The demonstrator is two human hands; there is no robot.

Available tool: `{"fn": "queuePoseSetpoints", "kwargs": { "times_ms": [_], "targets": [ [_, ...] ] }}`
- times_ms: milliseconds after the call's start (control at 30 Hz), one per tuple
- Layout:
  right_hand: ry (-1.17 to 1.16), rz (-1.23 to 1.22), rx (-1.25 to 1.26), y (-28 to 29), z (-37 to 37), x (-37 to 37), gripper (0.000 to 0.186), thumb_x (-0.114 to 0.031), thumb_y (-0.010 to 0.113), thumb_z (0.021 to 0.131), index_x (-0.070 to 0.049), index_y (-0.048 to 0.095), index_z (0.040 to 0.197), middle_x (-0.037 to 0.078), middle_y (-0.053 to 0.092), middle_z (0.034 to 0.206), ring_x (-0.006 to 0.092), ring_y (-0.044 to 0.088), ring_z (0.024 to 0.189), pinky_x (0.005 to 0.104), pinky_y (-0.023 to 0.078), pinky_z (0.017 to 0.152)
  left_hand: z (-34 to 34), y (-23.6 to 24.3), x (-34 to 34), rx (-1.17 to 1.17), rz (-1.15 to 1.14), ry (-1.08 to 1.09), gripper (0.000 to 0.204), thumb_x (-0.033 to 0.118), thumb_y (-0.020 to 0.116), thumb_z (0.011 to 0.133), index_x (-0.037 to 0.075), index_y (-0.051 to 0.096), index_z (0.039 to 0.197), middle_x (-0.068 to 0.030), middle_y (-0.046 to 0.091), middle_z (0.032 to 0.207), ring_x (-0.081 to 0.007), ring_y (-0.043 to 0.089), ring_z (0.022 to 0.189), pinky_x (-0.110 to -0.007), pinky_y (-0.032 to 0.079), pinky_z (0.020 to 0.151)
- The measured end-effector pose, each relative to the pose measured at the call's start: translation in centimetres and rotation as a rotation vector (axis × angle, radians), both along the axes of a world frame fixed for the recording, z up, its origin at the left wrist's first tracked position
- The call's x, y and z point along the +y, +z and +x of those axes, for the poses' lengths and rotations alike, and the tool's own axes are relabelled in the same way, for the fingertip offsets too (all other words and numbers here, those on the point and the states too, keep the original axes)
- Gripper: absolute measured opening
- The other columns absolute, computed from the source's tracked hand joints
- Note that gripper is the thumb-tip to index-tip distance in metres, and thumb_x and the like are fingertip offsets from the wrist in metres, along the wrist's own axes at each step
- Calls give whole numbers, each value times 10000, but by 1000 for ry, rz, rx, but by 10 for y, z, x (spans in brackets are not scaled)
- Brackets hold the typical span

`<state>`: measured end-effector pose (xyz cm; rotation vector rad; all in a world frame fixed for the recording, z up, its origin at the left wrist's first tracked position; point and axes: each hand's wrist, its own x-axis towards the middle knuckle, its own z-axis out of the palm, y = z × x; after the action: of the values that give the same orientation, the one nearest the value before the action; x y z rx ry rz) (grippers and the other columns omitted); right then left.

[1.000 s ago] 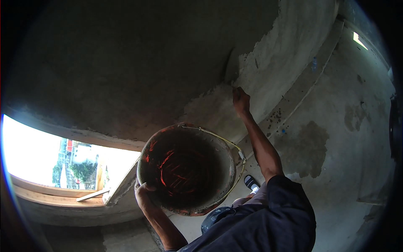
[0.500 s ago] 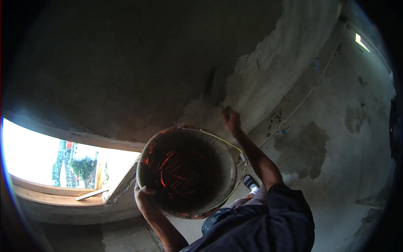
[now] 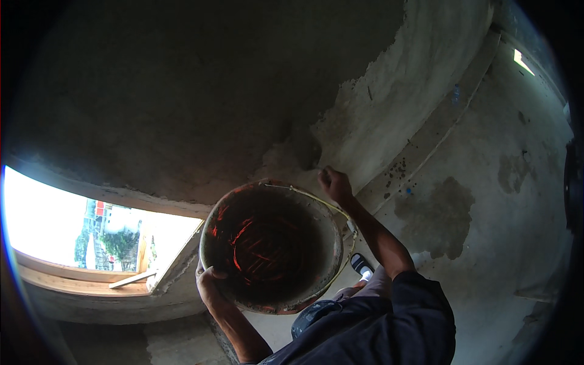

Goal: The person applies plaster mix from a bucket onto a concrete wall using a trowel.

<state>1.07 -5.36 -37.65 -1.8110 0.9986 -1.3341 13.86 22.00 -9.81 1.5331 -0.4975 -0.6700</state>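
My left hand grips the left lower rim of a dirty round bucket, with dark grey residue and red scrapes inside and a yellowish handle hanging at the right. My right hand is closed on what looks like a trowel, whose dark blade lies against the wall just above the bucket; its shape is hard to make out in the shadow. The wall around it is dark grey, with a paler band of ragged edge to the right.
A bright window opening with a wooden frame is at the left. On the right are a concrete floor with a damp patch, a plastic bottle and a small blue object. My sandalled foot shows below.
My right hand and the dark tool have swept down and to the left along the wall, closer to the bucket's top rim. My left hand and the bucket have barely moved.
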Motion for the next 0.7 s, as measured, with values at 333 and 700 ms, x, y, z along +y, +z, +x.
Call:
{"fn": "queuePoseSetpoints", "kwargs": {
  "times_ms": [333, 700],
  "targets": [
    [-7, 17, 78, 11, 17, -50, 232, -260, 555, 893, -33, 559, 846, 203, 594, 650, 396, 609, 647, 450, 483, 554, -12, 5, -12, 10, 11, 7, 705, 102, 481, 538, -36, 500, 1229, -116, 616, 1029, -213, 602, 827, -297, 506, 762],
    [-154, 146, -71, 25, -10, -73, 222, -236, 566, 887, -21, 553, 834, 202, 592, 642, 395, 608, 627, 437, 470, 523, -5, -2, -3, 38, -37, 19, 692, 99, 486, 530, -41, 510, 1207, -123, 625, 1021, -229, 614, 818, -305, 514, 747]
  ]
}}
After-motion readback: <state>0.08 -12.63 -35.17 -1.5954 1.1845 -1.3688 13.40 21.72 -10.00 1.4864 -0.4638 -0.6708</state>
